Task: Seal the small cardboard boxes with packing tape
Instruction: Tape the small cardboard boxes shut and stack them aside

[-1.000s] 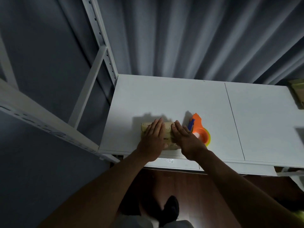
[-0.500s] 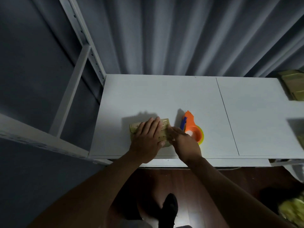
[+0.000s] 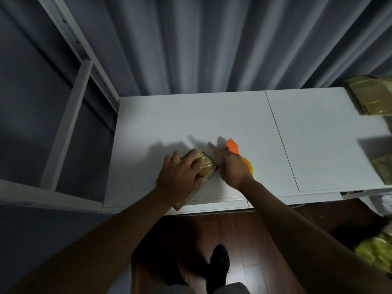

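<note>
Here, small brown cardboard box [image 3: 202, 166] with glossy tape on top lies turned at an angle near the near edge of the white table [image 3: 212, 115]. Left hand [image 3: 180, 177] lies over it, fingers curled round its left side, gripping. Right hand [image 3: 231, 168] just right of box, fingers straight, holding nothing, over the orange tape dispenser [image 3: 233, 148]. More brown boxes [image 3: 373, 98] far right.

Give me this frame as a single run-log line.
left hand: grips small cardboard box, tilted on white table | right hand: fingers straight, over orange tape dispenser | more boxes far right
</note>
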